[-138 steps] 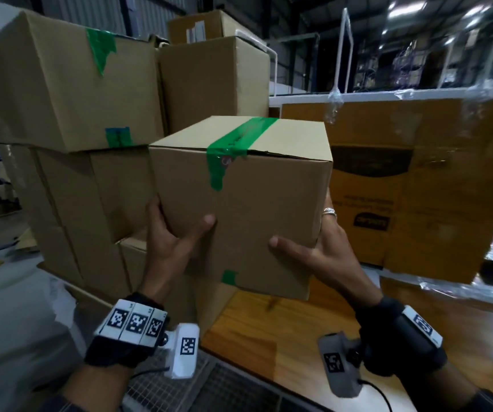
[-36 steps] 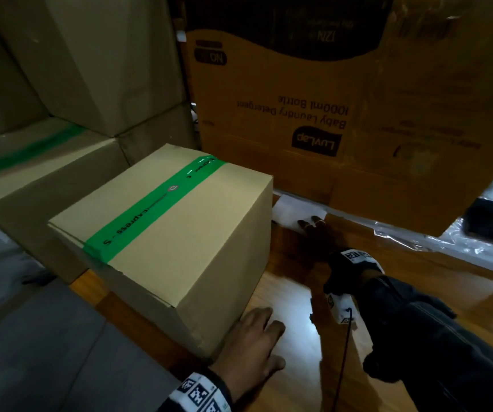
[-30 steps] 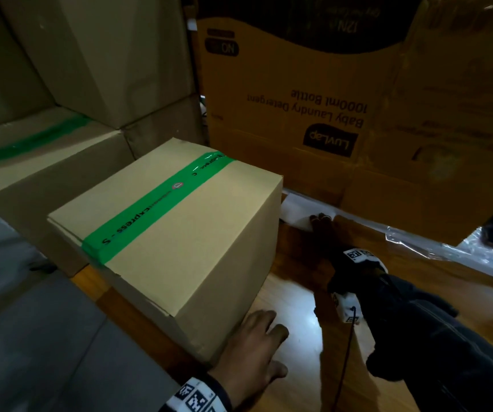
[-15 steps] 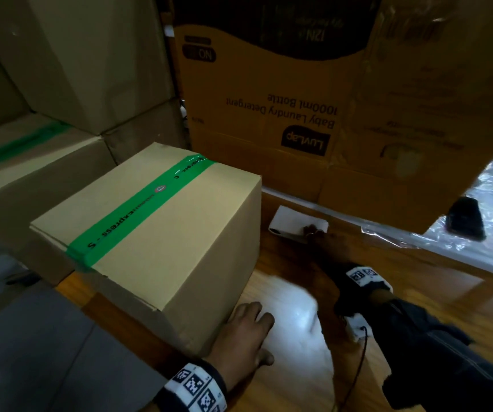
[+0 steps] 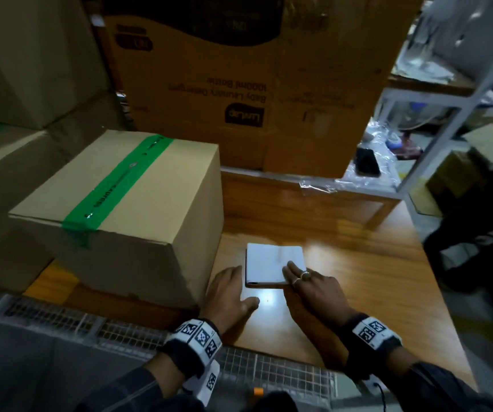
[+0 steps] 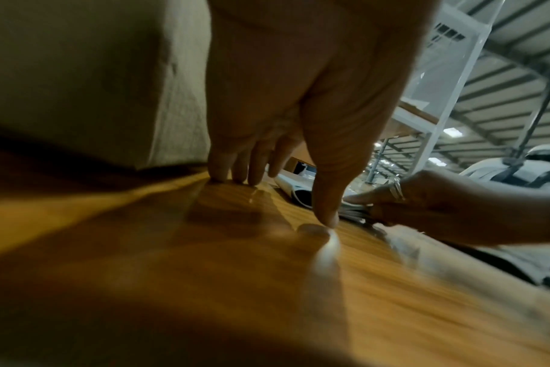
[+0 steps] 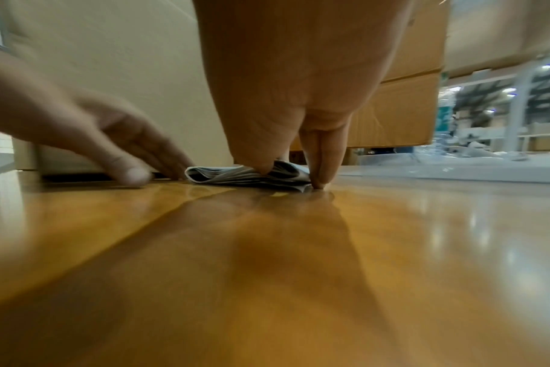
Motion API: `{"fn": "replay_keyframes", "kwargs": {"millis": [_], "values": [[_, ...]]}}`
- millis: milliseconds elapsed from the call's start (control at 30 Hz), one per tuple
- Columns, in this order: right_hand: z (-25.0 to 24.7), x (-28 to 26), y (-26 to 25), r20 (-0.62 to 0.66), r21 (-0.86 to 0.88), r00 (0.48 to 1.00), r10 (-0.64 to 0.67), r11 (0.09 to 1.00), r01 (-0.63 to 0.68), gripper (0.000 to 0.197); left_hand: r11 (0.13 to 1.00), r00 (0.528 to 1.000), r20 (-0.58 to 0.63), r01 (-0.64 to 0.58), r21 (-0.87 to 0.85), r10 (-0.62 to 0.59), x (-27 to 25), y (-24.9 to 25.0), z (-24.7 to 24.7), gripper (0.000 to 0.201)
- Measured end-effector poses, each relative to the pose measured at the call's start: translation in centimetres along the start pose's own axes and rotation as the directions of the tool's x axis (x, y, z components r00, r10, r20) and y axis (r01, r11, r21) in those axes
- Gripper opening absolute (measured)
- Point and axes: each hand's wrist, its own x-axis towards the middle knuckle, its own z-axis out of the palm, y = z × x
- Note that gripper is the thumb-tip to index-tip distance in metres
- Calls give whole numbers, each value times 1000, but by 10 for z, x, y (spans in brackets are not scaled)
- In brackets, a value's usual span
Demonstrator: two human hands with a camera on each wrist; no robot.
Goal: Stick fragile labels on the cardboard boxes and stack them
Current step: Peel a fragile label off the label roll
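The right hand (image 5: 313,288) is lying nearly flat, thumb and fingertips pinching the near corner of the label pad (image 5: 272,264), which has been dragged from the far edge of the worktop (image 5: 358,292) towards the person. The left hand (image 5: 229,292) is resting open at the pad's 9 o'clock, holding nothing. The box (image 5: 126,209), at 10 o'clock, is standing unlabelled; a label is probably being readied for peeling.

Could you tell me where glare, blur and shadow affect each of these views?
Head view: dim, a bright glare patch on the wooden table below the white label pad, right edge smeared. Left wrist view: the left hand is sharp, the foreground table dark and blurred. Right wrist view: the right hand casts a long shadow; the background is soft.
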Motion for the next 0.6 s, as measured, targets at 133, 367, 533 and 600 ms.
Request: {"fn": "replay_keyframes", "kwargs": {"millis": [133, 367, 533, 600], "values": [[-1, -35, -35, -30, 1, 996, 83, 997, -83, 41, 998, 998, -24, -55, 1, 55, -25, -2, 6, 68], [-6, -59, -84, -38, 177, 961, 275, 948, -265, 41, 980, 987, -99, -142, -136, 129, -50, -7, 8, 62], [-12, -62, -92, -87, 475, 893, 441, 806, -352, 45, 972, 986, -98, -149, -180, 133, -52, -12, 2, 66], [-17, -59, -89, -177, 664, 860, 478, 703, -254, 45, 975, 986, -65, -163, -153, 155, -52, -11, 0, 67]]}}
